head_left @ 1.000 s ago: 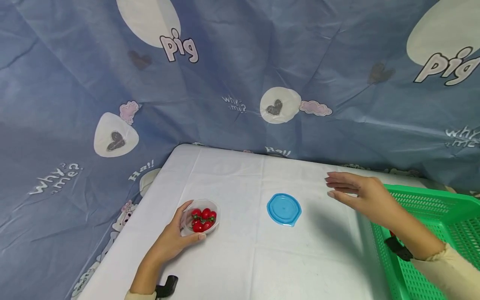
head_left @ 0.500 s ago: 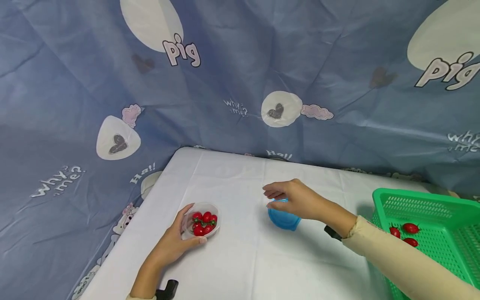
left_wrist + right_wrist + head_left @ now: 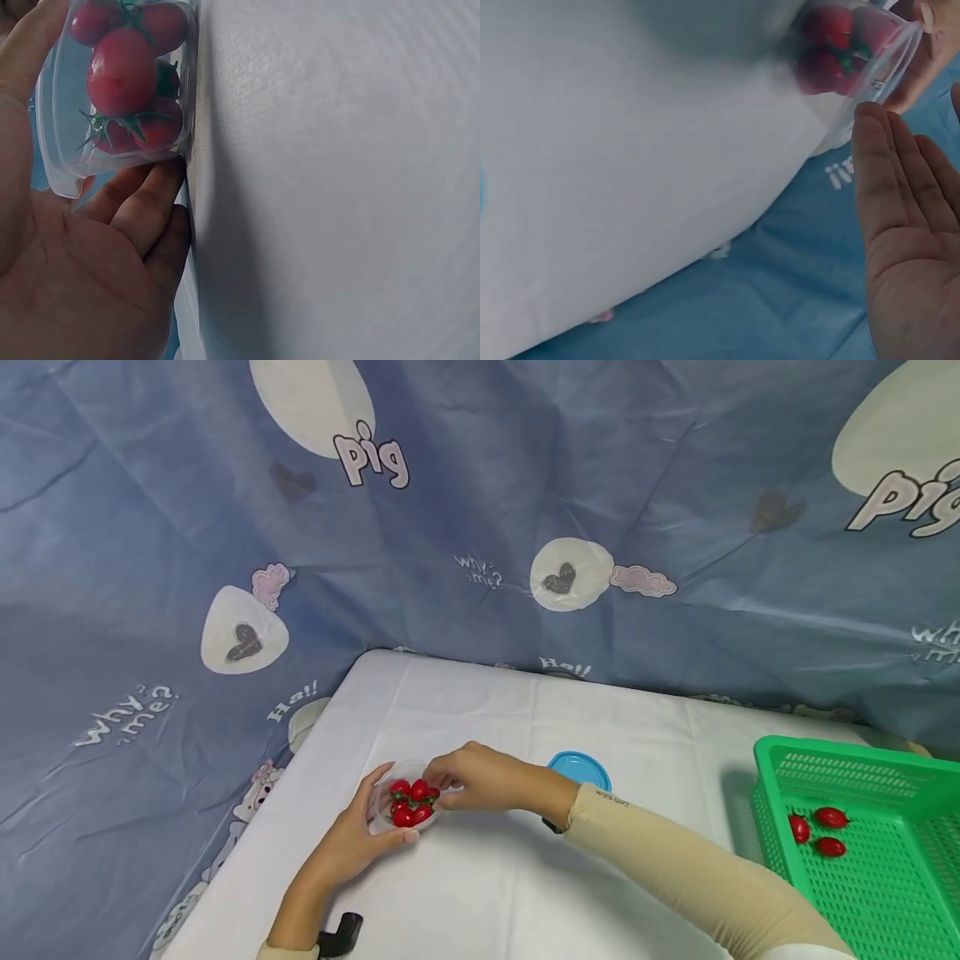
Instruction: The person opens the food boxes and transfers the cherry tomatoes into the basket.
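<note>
A small clear plastic container (image 3: 382, 827) with several red cherry tomatoes (image 3: 405, 816) in it, green stems showing, stands on the white table. My left hand (image 3: 347, 843) grips its left side, thumb at the near rim and fingers around the far side. The left wrist view shows the palm of this hand (image 3: 97, 262) beside the container wall (image 3: 56, 142). From the right, my right hand (image 3: 483, 777) reaches to the rim, fingertips just over the tomatoes. In the right wrist view its fingers (image 3: 877, 165) are fairly straight, with nothing seen between them and the thumb.
A round blue lid (image 3: 581, 768) lies on the white table (image 3: 465, 893), partly covered by my right forearm. At the right stands a green plastic basket (image 3: 772, 793) with a few red cherry tomatoes (image 3: 831, 817) inside. A blue printed cloth (image 3: 465, 510) hangs behind the table.
My right hand has moved left from beside the green basket, over the blue lid, to the container. My left hand keeps its grip on the container.
</note>
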